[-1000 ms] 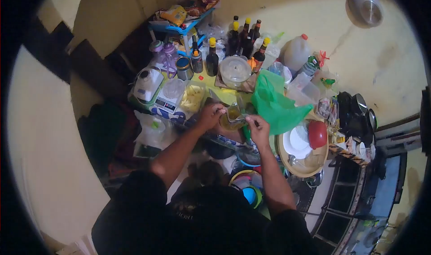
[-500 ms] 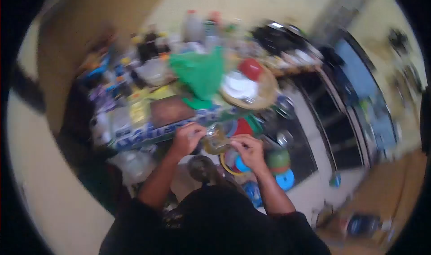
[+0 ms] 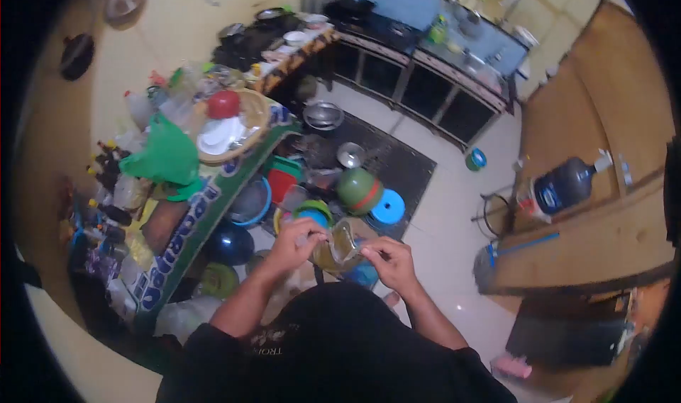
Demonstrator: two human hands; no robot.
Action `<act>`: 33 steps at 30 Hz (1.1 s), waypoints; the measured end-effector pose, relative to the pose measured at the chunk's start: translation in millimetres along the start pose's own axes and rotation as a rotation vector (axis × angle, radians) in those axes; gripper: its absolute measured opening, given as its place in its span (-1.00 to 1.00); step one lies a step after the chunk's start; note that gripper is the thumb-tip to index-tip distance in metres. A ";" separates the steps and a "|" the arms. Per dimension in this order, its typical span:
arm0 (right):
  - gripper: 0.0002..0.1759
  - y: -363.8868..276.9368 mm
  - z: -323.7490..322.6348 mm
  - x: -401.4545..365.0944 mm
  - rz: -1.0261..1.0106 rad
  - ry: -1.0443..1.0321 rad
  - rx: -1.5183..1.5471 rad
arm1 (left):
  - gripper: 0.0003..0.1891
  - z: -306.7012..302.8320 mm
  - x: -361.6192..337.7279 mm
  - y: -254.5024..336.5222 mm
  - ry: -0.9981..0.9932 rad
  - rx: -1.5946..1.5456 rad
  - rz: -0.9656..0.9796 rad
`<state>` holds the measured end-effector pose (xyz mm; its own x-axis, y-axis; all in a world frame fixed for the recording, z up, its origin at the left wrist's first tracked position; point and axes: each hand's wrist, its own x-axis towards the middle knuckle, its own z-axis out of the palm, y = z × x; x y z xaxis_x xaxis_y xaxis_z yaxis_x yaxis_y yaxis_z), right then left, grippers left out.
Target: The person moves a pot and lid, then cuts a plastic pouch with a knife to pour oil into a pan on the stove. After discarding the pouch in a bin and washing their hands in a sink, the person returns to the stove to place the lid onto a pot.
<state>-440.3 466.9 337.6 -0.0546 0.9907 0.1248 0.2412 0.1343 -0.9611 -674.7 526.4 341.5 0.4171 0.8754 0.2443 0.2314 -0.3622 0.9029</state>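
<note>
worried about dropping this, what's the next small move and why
Probably steady and level the clear, yellow-tinted container: the left hand and right hand seem to grip its opposite sides by the fingers only, and cluttered kitchenware, including a round green vessel, lies beyond.

One left hand [image 3: 295, 244], one right hand [image 3: 390, 261], one clear container [image 3: 343, 245], one green plastic bag [image 3: 162, 151], one red bowl [image 3: 224, 104], one round woven tray [image 3: 261, 119], one black basin [image 3: 233, 243], one large water jug [image 3: 567, 187]; two wall-hung pans [image 3: 76, 56]; several dark bottles [image 3: 113, 214] and white plates [image 3: 218, 137], bunched or stacked too closely for an exact count.
</note>
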 end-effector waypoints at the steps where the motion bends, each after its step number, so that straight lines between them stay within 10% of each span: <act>1: -0.92 6.3 -25.3 -5.6 -0.052 0.014 -0.027 | -0.95 25.6 12.1 4.0 -0.015 0.052 0.060; 17: -0.92 87.9 -367.7 -26.5 0.007 0.313 -0.027 | -0.93 348.4 224.3 59.6 -0.189 -0.166 0.125; 33: -0.93 143.1 -534.9 238.8 -0.029 0.171 0.057 | -0.90 385.3 537.7 23.4 -0.147 -0.099 0.187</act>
<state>99.4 734.7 361.6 0.1059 0.9765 0.1878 0.1860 0.1661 -0.9684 -106.4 865.3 357.8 0.5694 0.7376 0.3629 0.0539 -0.4741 0.8788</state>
